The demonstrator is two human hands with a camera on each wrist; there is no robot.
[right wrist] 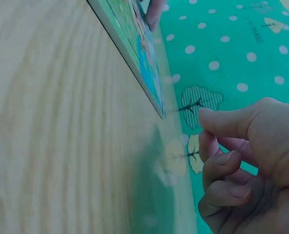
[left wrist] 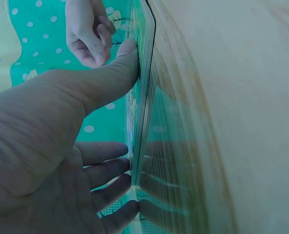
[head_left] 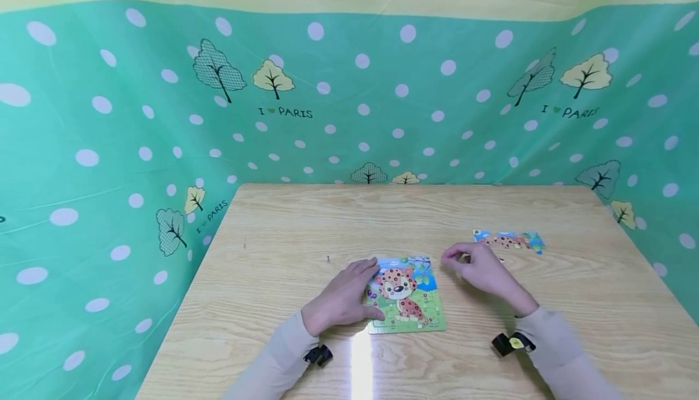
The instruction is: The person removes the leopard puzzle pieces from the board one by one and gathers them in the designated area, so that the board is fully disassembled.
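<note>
A square jigsaw puzzle (head_left: 406, 297) with a spotted leopard cub, grass and blue sky lies on the wooden table. My left hand (head_left: 345, 295) rests along its left side, the thumb on its lower left part and the fingers at the upper left. In the left wrist view, the fingers of my left hand (left wrist: 61, 131) are fairly straight and touch the board's edge. Just right of the puzzle's upper right corner, my right hand (head_left: 480, 268) hovers with loosely bent fingers. Nothing shows between its thumb and fingers in the right wrist view (right wrist: 241, 165).
Beyond the right hand lies a strip of joined-looking puzzle pieces (head_left: 508, 241) with leopard spots and blue, partly hidden by that hand. The wooden table (head_left: 262, 303) meets a green dotted curtain (head_left: 327, 115) at the back and sides. Both wrists wear black straps.
</note>
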